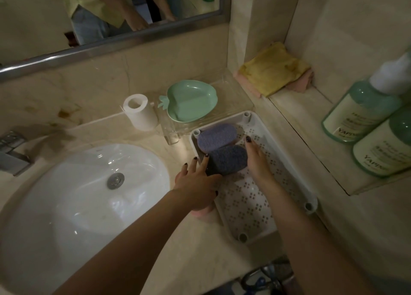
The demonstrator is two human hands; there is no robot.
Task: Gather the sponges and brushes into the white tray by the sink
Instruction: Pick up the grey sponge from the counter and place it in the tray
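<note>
A white perforated tray lies on the counter to the right of the sink. At its far end rests a purple-grey oval sponge. A darker grey-blue sponge lies just in front of it, partly overlapping it. My left hand presses on that sponge's left end at the tray's rim. My right hand touches its right side, fingers extended. Both hands flank the dark sponge. A pink object peeks out under my left wrist, mostly hidden.
A white basin fills the left, with a chrome tap behind. A paper roll and green leaf-shaped dish on a clear stand sit behind the tray. Folded cloths and two bottles occupy the right ledge.
</note>
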